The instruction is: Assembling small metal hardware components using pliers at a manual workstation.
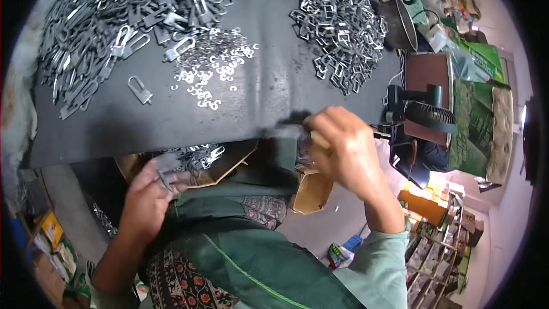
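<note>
My left hand [146, 194] is at the table's near edge, its fingers closed on a flat grey metal piece [167, 174] smeared by motion. Beside it an open cardboard box [229, 174] holds several looped metal pieces [197, 157]. My right hand [343, 146] is curled above the table's front edge, around something with a yellowish part [321, 140]; blur hides its kind. On the dark table lie a big heap of long looped metal pieces [143, 8], a small heap of C-shaped rings [214, 60] and a heap of rectangular metal loops [340, 28]. One looped piece [139, 90] lies apart.
A small cardboard box [311, 191] stands below my right hand. At the right are a black fan [429, 115], dark round containers [397, 23] and a green carton [477, 129]. Stocked shelves [440, 246] stand farther off. Green cloth [251, 257] covers my lap.
</note>
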The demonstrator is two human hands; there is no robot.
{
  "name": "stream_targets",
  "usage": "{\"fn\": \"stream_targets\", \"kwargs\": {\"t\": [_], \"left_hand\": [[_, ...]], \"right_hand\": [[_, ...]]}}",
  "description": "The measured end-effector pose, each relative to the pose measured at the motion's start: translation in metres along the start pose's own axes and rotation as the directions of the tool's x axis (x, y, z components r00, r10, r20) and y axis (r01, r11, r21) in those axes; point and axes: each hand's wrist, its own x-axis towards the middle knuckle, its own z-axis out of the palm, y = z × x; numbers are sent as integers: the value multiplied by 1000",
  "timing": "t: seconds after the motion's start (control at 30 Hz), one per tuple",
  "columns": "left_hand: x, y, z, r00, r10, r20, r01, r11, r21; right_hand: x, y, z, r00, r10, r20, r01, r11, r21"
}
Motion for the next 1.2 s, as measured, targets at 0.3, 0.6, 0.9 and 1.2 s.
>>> {"fn": "stream_targets", "kwargs": {"t": [0.3, 0.6, 0.9, 1.2], "left_hand": [[8, 1, 14, 975, -223, 26, 224, 973, -54], [11, 29, 61, 944, -270, 192, 231, 951, 205], [15, 41, 77, 977, -34, 211, -19, 970, 243], [16, 46, 74, 964, 96, 249, -183, 918, 351]], "right_hand": [[14, 62, 28, 719, 519, -462, -585, 811, -1], [39, 63, 17, 664, 721, -198, -746, 654, -124], [34, 27, 3, 863, 497, -96, -477, 862, 174], [28, -48, 20, 964, 212, 159, -252, 549, 797]]}}
